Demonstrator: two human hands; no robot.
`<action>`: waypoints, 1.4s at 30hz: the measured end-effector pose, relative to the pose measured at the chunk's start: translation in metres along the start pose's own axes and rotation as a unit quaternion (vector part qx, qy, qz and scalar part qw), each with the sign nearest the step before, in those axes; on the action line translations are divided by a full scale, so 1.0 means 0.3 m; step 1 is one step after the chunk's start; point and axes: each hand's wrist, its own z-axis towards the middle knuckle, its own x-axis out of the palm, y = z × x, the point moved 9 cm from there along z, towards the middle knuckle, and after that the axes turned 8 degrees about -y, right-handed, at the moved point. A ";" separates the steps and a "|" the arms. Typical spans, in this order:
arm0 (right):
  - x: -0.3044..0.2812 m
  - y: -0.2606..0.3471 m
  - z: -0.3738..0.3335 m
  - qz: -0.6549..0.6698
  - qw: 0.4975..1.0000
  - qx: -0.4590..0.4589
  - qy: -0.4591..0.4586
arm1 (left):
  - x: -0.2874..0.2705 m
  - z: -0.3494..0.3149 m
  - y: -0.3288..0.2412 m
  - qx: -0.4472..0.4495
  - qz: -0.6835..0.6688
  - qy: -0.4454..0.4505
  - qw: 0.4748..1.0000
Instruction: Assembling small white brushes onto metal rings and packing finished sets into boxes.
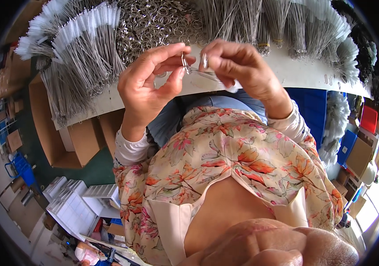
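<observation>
A pale worktable (296, 73) curves across the top of the view, above a green floor (101, 173) where an open cardboard box (52, 146) stands by the table's left side. A heap of shiny metal rings (154, 26) lies on the far part of the table, between left-hand brush bundles (89, 48) and right-hand brush bundles (238, 22), all thin wire with pale bristles. In front of the person's floral shirt (229, 150), the left hand (154, 80) pinches a metal ring (184, 60) between thumb and index finger, held up near the table's front edge. From the ring a wire brush (205, 74) slants under the right hand (242, 66), its whitish end blurred below the fingers. The right hand's fingers curl inward, thumb and index pinching a small shiny metal piece (205, 61); whether they also grip the brush cannot be told.
</observation>
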 end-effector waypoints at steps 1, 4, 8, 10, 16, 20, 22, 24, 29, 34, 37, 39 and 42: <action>0.010 0.027 -0.001 0.001 1.000 0.003 0.000 | 0.006 0.006 -0.047 0.063 0.057 -0.004 0.996; 0.026 0.113 0.007 -0.046 0.995 -0.070 -0.046 | 0.022 0.012 -0.125 0.165 0.146 -0.014 0.975; 0.035 0.136 0.018 -0.066 0.992 -0.092 -0.056 | 0.026 0.028 -0.156 0.210 0.197 -0.003 0.958; 0.029 0.136 0.014 -0.079 0.991 -0.099 -0.045 | 0.032 0.037 -0.157 0.200 0.193 0.028 0.960; 0.011 0.133 -0.015 -0.134 0.981 -0.118 -0.077 | 0.070 0.064 -0.153 0.116 0.167 0.101 0.974; 0.003 0.129 -0.016 -0.142 0.980 -0.119 -0.070 | 0.079 0.060 -0.151 0.187 0.283 0.120 0.933; 0.010 0.111 -0.018 -0.089 0.990 -0.101 -0.048 | 0.040 0.047 -0.063 0.021 0.121 0.087 0.989; 0.012 0.110 -0.023 -0.094 0.989 -0.106 -0.051 | 0.037 0.014 0.038 -0.165 -0.121 0.042 0.978; -0.004 0.101 -0.028 -0.111 0.986 -0.111 -0.051 | 0.054 0.003 -0.069 -0.080 0.135 0.065 0.985; 0.051 0.109 -0.049 -0.068 0.991 -0.117 -0.007 | 0.024 -0.048 -0.019 -0.200 -0.083 0.053 0.975; 0.061 0.103 -0.060 -0.056 0.992 -0.113 0.004 | 0.037 -0.062 -0.077 -0.175 -0.015 0.082 0.981; 0.075 0.108 -0.069 -0.044 0.991 -0.123 0.016 | 0.043 -0.075 -0.101 -0.119 0.097 0.106 0.982; 0.109 0.110 -0.082 -0.026 0.989 -0.146 0.031 | 0.008 -0.086 -0.188 0.051 0.109 0.008 0.993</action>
